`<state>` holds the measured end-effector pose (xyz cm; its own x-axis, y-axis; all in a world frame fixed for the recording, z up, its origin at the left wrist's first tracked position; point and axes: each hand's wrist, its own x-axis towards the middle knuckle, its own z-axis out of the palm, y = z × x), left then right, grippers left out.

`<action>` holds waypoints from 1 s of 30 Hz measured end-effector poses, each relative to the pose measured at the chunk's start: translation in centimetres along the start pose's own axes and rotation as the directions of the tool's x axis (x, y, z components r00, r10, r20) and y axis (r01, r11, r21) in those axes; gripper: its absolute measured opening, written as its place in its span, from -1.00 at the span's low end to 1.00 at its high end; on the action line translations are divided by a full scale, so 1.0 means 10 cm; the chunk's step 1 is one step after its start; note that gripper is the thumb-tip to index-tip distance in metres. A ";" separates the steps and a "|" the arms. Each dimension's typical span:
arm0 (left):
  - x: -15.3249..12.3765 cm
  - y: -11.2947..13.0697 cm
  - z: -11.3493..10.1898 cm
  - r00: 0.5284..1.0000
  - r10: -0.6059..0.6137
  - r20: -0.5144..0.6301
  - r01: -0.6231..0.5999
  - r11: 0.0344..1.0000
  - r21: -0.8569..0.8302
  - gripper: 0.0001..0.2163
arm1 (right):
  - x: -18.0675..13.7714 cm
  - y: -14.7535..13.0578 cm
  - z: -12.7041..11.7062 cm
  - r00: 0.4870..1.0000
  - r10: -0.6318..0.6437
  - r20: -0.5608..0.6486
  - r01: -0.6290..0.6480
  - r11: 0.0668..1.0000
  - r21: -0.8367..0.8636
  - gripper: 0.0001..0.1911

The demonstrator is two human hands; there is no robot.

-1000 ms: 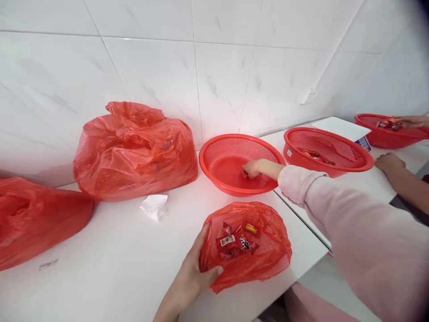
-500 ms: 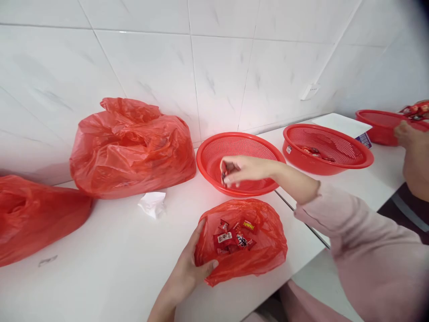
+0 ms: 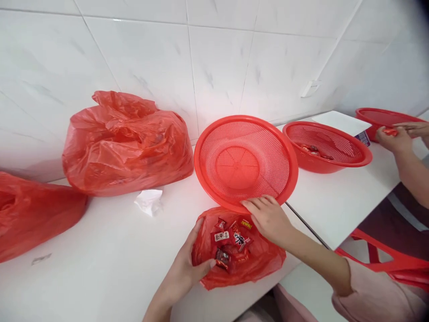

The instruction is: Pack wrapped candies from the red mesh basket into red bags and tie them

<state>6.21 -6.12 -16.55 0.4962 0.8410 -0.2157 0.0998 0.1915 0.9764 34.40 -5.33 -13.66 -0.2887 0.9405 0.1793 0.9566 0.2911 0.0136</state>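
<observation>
My left hand [image 3: 187, 268] grips the near left edge of a small red plastic bag [image 3: 258, 264] and holds it spread wide on the white table [image 3: 100, 259]. Inside lie several wrapped red candies [image 3: 231, 241]. My right hand [image 3: 268, 219] holds the near rim of a red mesh basket [image 3: 268, 152], fingers curled over the edge. The basket is tilted up on its far side, its inside faces me and I see nothing in it. Its low rim sits right above the bag's mouth.
A big stuffed red bag [image 3: 124, 143] lies against the tiled wall, another red bag [image 3: 33, 214] at far left, crumpled white paper [image 3: 149, 201] between. To the right stand a second red basket [image 3: 335, 147] with candies and a third [image 3: 378, 117], where another person's hands [image 3: 392, 138] work.
My right hand came out of the flat basket with a candy, moved over the bag, and now grips the basket's near rim and has tipped it up. The left hand kept its hold.
</observation>
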 end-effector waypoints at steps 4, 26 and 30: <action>0.01 0.02 -0.02 1.000 -0.023 0.009 0.023 0.999 0.033 -0.14 | 0.00 -0.02 0.01 0.996 0.032 -0.082 -0.032 0.999 0.003 -0.64; -0.41 0.02 0.08 0.936 -0.129 -0.328 0.202 0.959 0.200 -0.67 | -0.65 -0.03 0.26 0.978 0.206 0.015 -0.203 0.945 0.255 -0.70; -0.42 0.19 0.03 0.905 -0.016 -0.425 0.107 0.976 0.192 -0.69 | -0.53 0.12 0.03 0.972 0.210 0.109 -0.236 0.883 0.405 -0.75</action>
<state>4.54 -9.47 -13.80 0.0811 0.9732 -0.2154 0.3158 0.1799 0.9316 37.08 -9.94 -14.86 -0.0839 0.9940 0.0701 0.8972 0.1060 -0.4288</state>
